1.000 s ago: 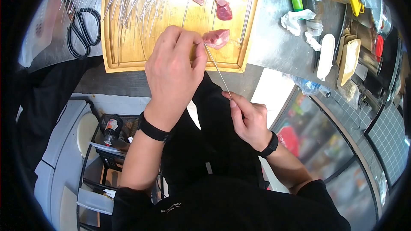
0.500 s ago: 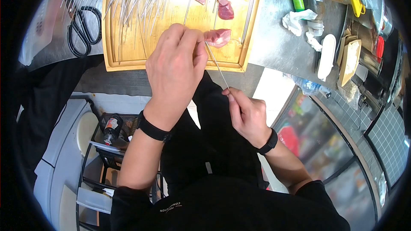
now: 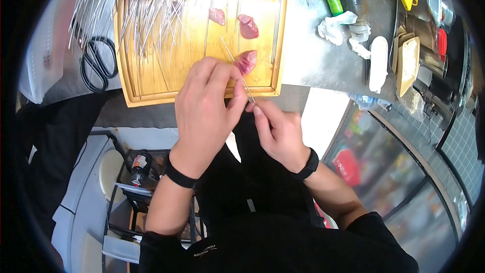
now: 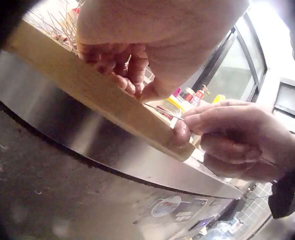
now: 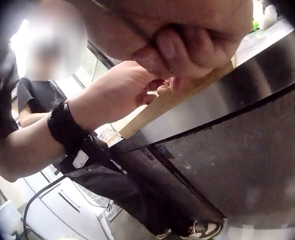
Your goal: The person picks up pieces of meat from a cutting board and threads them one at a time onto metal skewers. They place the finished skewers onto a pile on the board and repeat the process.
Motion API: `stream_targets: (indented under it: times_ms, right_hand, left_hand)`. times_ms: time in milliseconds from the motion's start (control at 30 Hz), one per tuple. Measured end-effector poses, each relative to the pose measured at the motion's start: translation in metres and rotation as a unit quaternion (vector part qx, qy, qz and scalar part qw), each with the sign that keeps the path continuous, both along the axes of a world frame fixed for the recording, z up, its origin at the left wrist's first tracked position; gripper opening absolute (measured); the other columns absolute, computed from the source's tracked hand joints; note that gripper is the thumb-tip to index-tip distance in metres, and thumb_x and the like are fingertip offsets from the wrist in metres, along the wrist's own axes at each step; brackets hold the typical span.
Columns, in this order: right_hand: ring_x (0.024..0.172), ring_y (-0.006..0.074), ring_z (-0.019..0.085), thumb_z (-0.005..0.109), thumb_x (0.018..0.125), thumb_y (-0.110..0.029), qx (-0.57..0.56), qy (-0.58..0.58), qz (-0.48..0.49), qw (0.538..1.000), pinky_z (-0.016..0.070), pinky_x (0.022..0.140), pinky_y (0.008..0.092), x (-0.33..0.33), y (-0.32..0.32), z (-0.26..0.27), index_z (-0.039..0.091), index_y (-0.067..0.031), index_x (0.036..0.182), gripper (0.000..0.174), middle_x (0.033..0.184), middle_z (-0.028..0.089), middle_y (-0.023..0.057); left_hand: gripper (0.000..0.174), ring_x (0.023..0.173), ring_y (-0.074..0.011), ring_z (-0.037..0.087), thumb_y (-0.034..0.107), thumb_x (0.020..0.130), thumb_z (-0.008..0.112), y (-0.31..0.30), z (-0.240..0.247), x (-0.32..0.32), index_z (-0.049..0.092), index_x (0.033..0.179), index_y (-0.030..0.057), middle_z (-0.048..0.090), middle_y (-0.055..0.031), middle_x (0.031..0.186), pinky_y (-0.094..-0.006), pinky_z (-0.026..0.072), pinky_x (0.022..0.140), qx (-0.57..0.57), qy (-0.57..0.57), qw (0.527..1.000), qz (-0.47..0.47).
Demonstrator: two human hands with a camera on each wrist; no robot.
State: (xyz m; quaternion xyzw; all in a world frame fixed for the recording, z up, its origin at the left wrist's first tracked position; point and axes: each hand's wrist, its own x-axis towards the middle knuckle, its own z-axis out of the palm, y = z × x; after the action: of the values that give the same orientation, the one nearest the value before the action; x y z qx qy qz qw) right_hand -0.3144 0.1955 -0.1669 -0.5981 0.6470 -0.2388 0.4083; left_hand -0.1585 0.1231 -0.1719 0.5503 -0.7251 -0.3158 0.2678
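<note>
Our left hand [image 3: 209, 106] curls its fingers round the metal skewer [image 3: 227, 48] at the cutting board's [image 3: 151, 88] near edge. Our right hand [image 3: 278, 134] pinches the skewer's near end. The meat piece [image 3: 246, 62] lies just beyond our left fingertips, beside the skewer.

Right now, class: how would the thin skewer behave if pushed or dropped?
The skewer is long and very thin, so it probably flexes under a sideways push. Its shiny shaft likely rolls on the board. The right hand pinches its end, suggesting little weight.
</note>
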Motion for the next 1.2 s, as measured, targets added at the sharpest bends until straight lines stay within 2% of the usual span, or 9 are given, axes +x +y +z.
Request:
stream_targets:
  times_ms: [67, 167, 233, 300, 400, 600, 800, 900, 1200]
  right_hand:
    - [0.052, 0.0252, 0.063, 0.059, 0.097, -0.004, 0.007, -0.037, -0.039, 0.999, 0.0496, 0.051, 0.0343, -0.004, 0.009, 0.006, 0.067, -0.0038, 0.099, 0.008, 0.065, 0.061, 0.0119]
    - [0.047, 0.0170, 0.057, 0.056, 0.098, -0.001, 0.009, -0.097, -0.094, 0.991, 0.0445, 0.049, 0.0292, -0.013, 0.028, 0.008, 0.069, -0.0014, 0.099, 0.013, 0.059, 0.055, 0.0078]
    - [0.042, 0.0044, 0.045, 0.048, 0.102, -0.001, -0.033, -0.100, -0.103, 0.989, 0.0351, 0.044, 0.0226, -0.018, 0.037, 0.007, 0.067, 0.0018, 0.098, 0.020, 0.050, 0.047, -0.0027]
    - [0.041, 0.0044, 0.044, 0.047, 0.102, -0.001, -0.035, -0.111, -0.124, 0.985, 0.0336, 0.043, 0.0222, -0.021, 0.043, 0.010, 0.067, 0.0023, 0.098, 0.021, 0.050, 0.046, -0.0029]
    - [0.045, 0.0085, 0.052, 0.053, 0.100, -0.002, 0.013, -0.106, -0.148, 0.983, 0.0411, 0.048, 0.0245, -0.030, 0.044, 0.016, 0.069, 0.0001, 0.102, 0.017, 0.052, 0.051, 0.0011]
    - [0.045, 0.0108, 0.052, 0.055, 0.098, 0.000, 0.013, -0.091, -0.126, 0.988, 0.0412, 0.048, 0.0255, -0.037, 0.038, 0.014, 0.070, -0.0012, 0.102, 0.015, 0.054, 0.052, 0.0041]
    - [0.045, 0.0192, 0.058, 0.060, 0.095, -0.001, 0.005, -0.013, -0.038, 0.999, 0.0449, 0.048, 0.0296, -0.041, 0.033, 0.011, 0.070, -0.0027, 0.100, 0.011, 0.057, 0.057, 0.0080]
    - [0.048, 0.0225, 0.062, 0.062, 0.094, -0.002, 0.015, 0.023, -0.006, 1.000, 0.0471, 0.048, 0.0322, -0.039, 0.034, 0.011, 0.069, -0.0032, 0.099, 0.009, 0.059, 0.060, 0.0093]
    - [0.050, 0.0244, 0.064, 0.061, 0.094, -0.002, 0.030, 0.040, 0.006, 0.999, 0.0497, 0.050, 0.0341, -0.035, 0.036, 0.011, 0.068, -0.0037, 0.099, 0.009, 0.060, 0.062, 0.0096]
  left_hand:
    - [0.013, 0.072, -0.0252, 0.057, -0.001, 0.084, 0.069, -0.006, 0.009, -0.001, 0.063, 0.095, 0.0019, 0.060, -0.0101, 0.091, -0.0348, 0.0481, 0.068, 0.033, 0.042, 0.999, -0.011]
    - [0.017, 0.076, -0.0254, 0.061, -0.004, 0.085, 0.066, -0.020, 0.012, -0.013, 0.065, 0.101, 0.0019, 0.062, -0.0096, 0.094, -0.0348, 0.0501, 0.069, -0.018, 0.022, 0.999, 0.027]
    - [0.018, 0.078, -0.0253, 0.062, -0.005, 0.085, 0.066, -0.034, 0.003, -0.022, 0.066, 0.102, 0.0022, 0.062, -0.0092, 0.095, -0.0350, 0.0514, 0.070, -0.078, -0.013, 0.997, 0.006]
    - [0.020, 0.081, -0.0251, 0.064, -0.005, 0.086, 0.065, -0.043, -0.008, -0.027, 0.067, 0.104, 0.0026, 0.063, -0.0088, 0.096, -0.0351, 0.0526, 0.071, -0.136, -0.047, 0.989, -0.015]
    - [0.019, 0.088, -0.0262, 0.067, -0.004, 0.086, 0.067, -0.048, -0.014, -0.028, 0.068, 0.102, 0.0045, 0.064, -0.0076, 0.099, -0.0363, 0.0546, 0.075, -0.173, -0.097, 0.979, -0.054]
    - [0.019, 0.090, -0.0269, 0.066, 0.004, 0.084, 0.073, -0.024, 0.002, -0.025, 0.069, 0.102, 0.0073, 0.063, -0.0072, 0.100, -0.0359, 0.0543, 0.073, -0.049, -0.128, 0.986, -0.093]
    - [0.025, 0.084, -0.0264, 0.066, 0.001, 0.081, 0.078, -0.005, -0.006, -0.005, 0.069, 0.103, 0.0069, 0.062, -0.0086, 0.098, -0.0342, 0.0517, 0.066, 0.012, -0.069, 0.997, 0.030]
    - [0.020, 0.081, -0.0249, 0.066, 0.000, 0.082, 0.077, -0.009, -0.014, -0.006, 0.069, 0.099, 0.0058, 0.062, -0.0082, 0.095, -0.0339, 0.0515, 0.064, -0.060, -0.051, 0.997, 0.005]
    - [0.015, 0.082, -0.0257, 0.066, 0.002, 0.080, 0.076, -0.009, -0.017, -0.007, 0.067, 0.089, 0.0086, 0.062, -0.0047, 0.090, -0.0360, 0.0521, 0.067, -0.070, -0.091, 0.993, 0.014]
